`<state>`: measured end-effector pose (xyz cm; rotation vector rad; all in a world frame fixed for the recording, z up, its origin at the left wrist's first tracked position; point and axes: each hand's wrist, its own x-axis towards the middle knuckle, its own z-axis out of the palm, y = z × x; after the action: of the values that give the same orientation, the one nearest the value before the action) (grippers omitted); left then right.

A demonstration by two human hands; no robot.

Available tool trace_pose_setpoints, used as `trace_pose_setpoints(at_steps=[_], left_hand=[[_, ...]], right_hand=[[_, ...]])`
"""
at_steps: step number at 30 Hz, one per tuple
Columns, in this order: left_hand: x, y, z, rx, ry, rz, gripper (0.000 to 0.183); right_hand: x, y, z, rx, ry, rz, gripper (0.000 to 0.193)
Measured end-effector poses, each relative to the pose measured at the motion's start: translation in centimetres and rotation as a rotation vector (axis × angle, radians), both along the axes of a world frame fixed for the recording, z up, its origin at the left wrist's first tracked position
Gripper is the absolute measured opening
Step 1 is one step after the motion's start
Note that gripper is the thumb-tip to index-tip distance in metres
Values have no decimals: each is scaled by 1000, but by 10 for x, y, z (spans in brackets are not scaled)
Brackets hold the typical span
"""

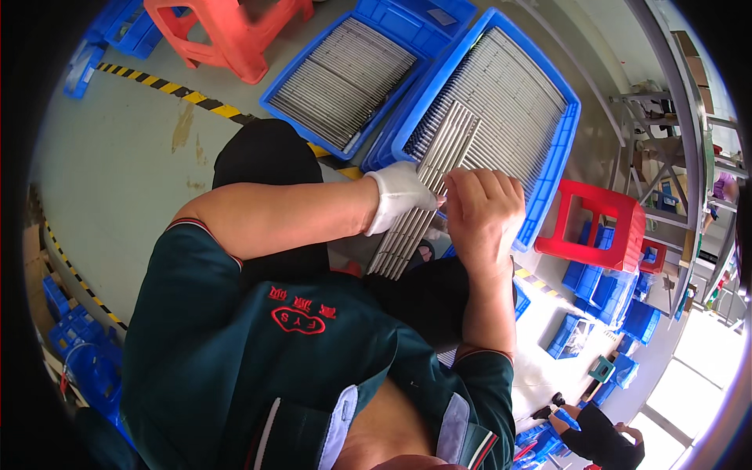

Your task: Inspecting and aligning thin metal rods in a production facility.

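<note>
My left hand [401, 196], in a white glove with bare fingertips, is closed round a row of thin metal rods [450, 139]. The rods lie side by side and slant from above my lap up over the near rim of a blue crate [570, 125]. Just right of them is my bare right hand [487, 211], its fingers curled in and its thumb beside the rods. What that hand grips, if anything, is hidden behind its fingers. Many similar rods [513, 98] lie in close rows inside the crate.
Left of this crate, a second blue crate [270, 100] holds more rods. Red plastic stools stand at the upper left [223, 39] and right [627, 235]. Yellow-black tape [188, 95] marks the floor. Metal racking [681, 157] rises at right; another person [599, 435] is at the lower right.
</note>
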<state>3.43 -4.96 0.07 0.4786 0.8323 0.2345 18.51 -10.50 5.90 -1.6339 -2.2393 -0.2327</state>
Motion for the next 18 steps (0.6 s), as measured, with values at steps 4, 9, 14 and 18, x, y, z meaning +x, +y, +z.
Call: trace_pose_setpoints(at_steps=[4, 9, 14, 18], left_hand=[[-2, 3, 8, 7, -24, -21, 20], [-6, -1, 6, -37, -101, 1, 25], [-2, 2, 2, 40, -83, -9, 17], [-3, 0, 1, -48, -158, 6, 18]], right_hand=[[1, 6, -4, 42, 54, 37, 12], [7, 1, -5, 104, 299, 40, 9], [12, 3, -11, -53, 491, -46, 6], [17, 2, -15, -98, 527, -54, 5]])
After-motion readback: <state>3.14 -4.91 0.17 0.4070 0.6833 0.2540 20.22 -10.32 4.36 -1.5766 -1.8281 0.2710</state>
